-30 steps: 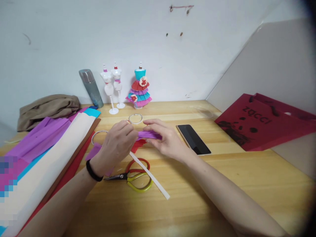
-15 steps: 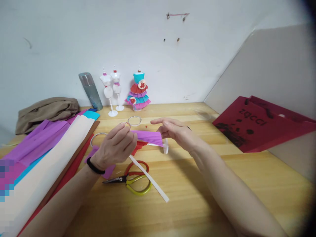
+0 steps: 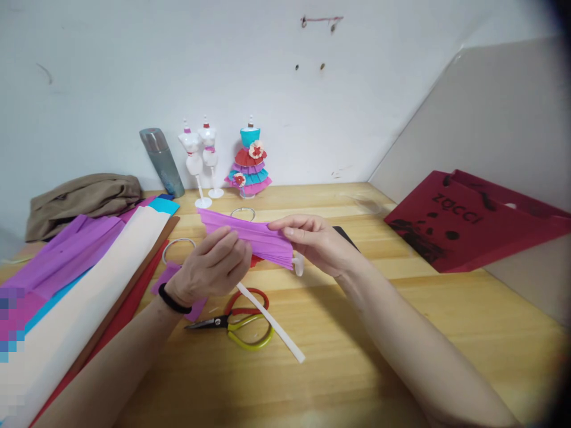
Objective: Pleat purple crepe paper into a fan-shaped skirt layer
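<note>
A purple piece of crepe paper (image 3: pixel 263 238), creased in pleats, is stretched between my two hands above the table. My left hand (image 3: pixel 218 261), with a black band at its wrist, grips its lower edge in closed fingers. At the paper's right end my right hand (image 3: pixel 312 241) pinches it between thumb and fingers. Partly hidden behind the paper are a bit of red paper (image 3: pixel 256 260) and a white rounded stand piece (image 3: pixel 298 265). Nearer me lie scissors (image 3: pixel 232 324) with red and yellow handles, crossed by a narrow white strip (image 3: pixel 276 330).
Coloured paper sheets (image 3: pixel 107 261) and brown cloth (image 3: pixel 84 205) cover the left. Along the wall stand a bottle (image 3: pixel 163 163), two white mini mannequins (image 3: pixel 191 157) and one in a ruffled paper dress (image 3: pixel 250 163). Metal rings (image 3: pixel 179 240) lie mid-table. A red bag (image 3: pixel 464 223) is right.
The purple paper has been raised and spread wider, its left end now showing beyond my left hand. My right hand has come in from beside it and closed on its right end.
</note>
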Demonstrator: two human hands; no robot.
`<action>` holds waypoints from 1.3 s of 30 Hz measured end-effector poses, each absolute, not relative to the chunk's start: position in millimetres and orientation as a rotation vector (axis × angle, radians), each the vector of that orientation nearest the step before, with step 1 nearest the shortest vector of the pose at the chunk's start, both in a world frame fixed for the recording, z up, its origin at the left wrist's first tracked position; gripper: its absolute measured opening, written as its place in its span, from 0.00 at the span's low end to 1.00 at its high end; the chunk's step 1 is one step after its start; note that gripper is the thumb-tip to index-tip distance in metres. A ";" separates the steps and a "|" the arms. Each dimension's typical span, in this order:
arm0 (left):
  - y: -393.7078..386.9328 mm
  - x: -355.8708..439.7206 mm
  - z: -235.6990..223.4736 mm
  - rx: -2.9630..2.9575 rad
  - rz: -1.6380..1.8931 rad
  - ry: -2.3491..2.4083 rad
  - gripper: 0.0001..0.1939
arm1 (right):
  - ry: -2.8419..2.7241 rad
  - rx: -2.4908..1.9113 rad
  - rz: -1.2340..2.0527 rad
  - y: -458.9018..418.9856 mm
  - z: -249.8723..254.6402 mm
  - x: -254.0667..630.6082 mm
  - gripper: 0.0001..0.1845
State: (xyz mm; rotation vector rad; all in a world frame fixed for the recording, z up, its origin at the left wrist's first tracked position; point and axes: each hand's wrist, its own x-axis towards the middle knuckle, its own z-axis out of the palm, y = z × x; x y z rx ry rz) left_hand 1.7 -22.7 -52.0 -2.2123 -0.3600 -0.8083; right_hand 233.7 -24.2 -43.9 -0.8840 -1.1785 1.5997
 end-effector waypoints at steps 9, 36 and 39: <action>-21.4 5.2 -48.4 -2.183 -0.770 -0.364 0.06 | -1.239 -0.933 1.361 -21.3 -49.5 229.3 0.11; -16.5 9.7 -47.9 -2.554 -0.651 -0.676 0.14 | -1.503 -1.095 0.697 -12.8 -68.7 227.3 0.08; -17.5 7.6 -52.6 -2.667 -0.712 -0.866 0.13 | -1.750 -0.975 0.538 -23.8 -59.2 225.3 0.08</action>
